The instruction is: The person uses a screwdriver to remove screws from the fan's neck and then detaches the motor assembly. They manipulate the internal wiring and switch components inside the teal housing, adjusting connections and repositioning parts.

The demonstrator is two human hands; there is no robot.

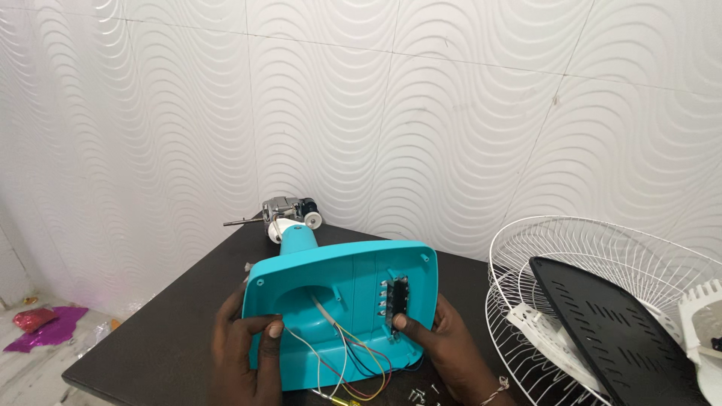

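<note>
Both hands clasp turquoise fan base (342, 293): left grip (244, 349) closed on left edge, right grip (444, 338) on switch block (396, 298).

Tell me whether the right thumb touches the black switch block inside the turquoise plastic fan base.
Touching. The head view shows the right hand with its thumb tip pressed against the lower end of the black switch block.

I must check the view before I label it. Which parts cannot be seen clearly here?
Head view only:
- turquoise fan base: its outer side faces away.
- left hand, right hand: wrists cut off by the bottom edge.
- screws: too small to count.
- motor: partly behind the base's neck.
</note>
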